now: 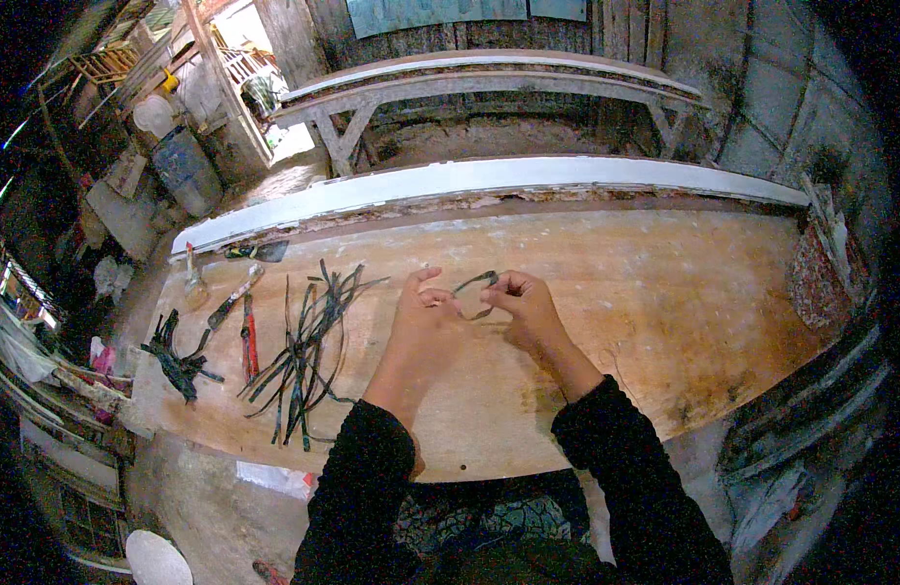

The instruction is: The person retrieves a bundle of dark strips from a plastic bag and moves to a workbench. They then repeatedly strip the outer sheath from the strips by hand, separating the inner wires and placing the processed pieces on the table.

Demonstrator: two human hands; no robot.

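Observation:
A thin dark strip (474, 280) forms a small loop between my two hands, above the middle of the wooden table. My right hand (528, 310) pinches it between thumb and fingertips. The fingers of my left hand (425, 317) are partly curled at the loop's other side, with one finger raised; the exact grip there is hard to make out. Left of my left hand lies a loose, crossed pile of long dark strips (308, 341). Beyond that are a slim red-and-black tool (249, 341), a knife-like tool (235, 297) and a tangled dark bundle of strips (180, 356).
The wooden table (664, 292) has a curved-looking near edge by my body. A long white-topped beam (489, 177) runs along its far side. A small clear bottle (195, 285) stands at the left, and a patterned bag (820, 273) is at the right edge. A bench (508, 83) stands behind.

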